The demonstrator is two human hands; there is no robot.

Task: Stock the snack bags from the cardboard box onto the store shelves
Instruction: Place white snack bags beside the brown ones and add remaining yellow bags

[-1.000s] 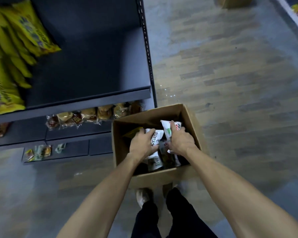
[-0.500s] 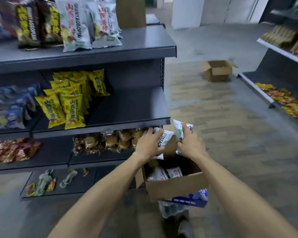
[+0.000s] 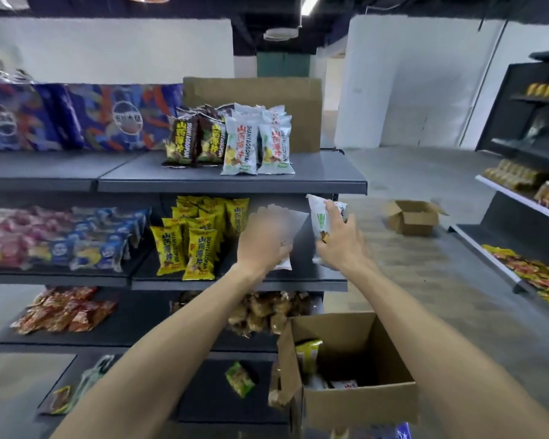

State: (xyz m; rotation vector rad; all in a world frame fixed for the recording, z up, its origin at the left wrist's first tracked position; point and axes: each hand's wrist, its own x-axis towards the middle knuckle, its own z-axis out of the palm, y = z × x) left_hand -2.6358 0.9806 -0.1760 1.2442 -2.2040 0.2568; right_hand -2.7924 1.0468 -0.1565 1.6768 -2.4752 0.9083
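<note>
Hands up by middle shelf (image 3: 298, 285). Left hand (image 3: 262, 239) blurry, fingers curled round white snack bag (image 3: 293, 223). Right hand (image 3: 341, 242) grips second white bag (image 3: 320, 220), thumb across front. Both bags in air, right of yellow bags (image 3: 197, 242). Cardboard box (image 3: 358, 403) low down at right, flaps open, more bags inside. White bags (image 3: 257, 144) stand on top shelf (image 3: 232, 185).

"SHANYAOBOPIAN" on yellow snack bags (image 3: 200, 253)

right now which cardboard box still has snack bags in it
The near box at the shelf's foot, below the right hand: bags show inside it. The far box on the floor looks empty.
</note>
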